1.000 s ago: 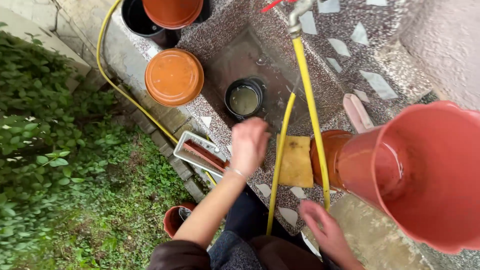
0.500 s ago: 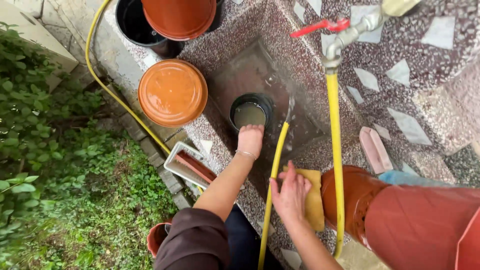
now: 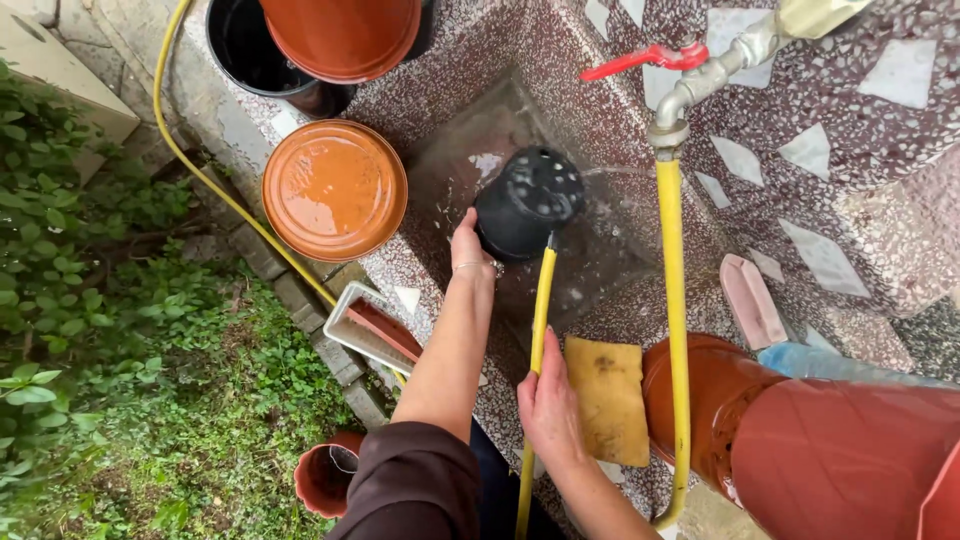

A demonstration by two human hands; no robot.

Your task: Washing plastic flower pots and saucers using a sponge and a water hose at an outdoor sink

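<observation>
My left hand (image 3: pixel 470 250) grips a small black plastic pot (image 3: pixel 525 205) by its rim and holds it tipped over in the speckled stone sink (image 3: pixel 600 110), its holed bottom facing up. My right hand (image 3: pixel 552 405) is closed around a yellow hose (image 3: pixel 543 300) whose end points at the pot. A yellow sponge (image 3: pixel 612 400) lies on the sink's front ledge, just right of my right hand.
A metal tap (image 3: pixel 700 75) with a red handle feeds a second yellow hose (image 3: pixel 672 300). An orange upturned pot (image 3: pixel 333 190) sits on the left ledge, large terracotta pots (image 3: pixel 830 450) at right, a pink brush (image 3: pixel 750 300) nearby. Grass and plants (image 3: pixel 120 350) fill the left.
My left hand lifted the black pot from the sink floor and tipped it over. My right hand left the sponge and took hold of the hose.
</observation>
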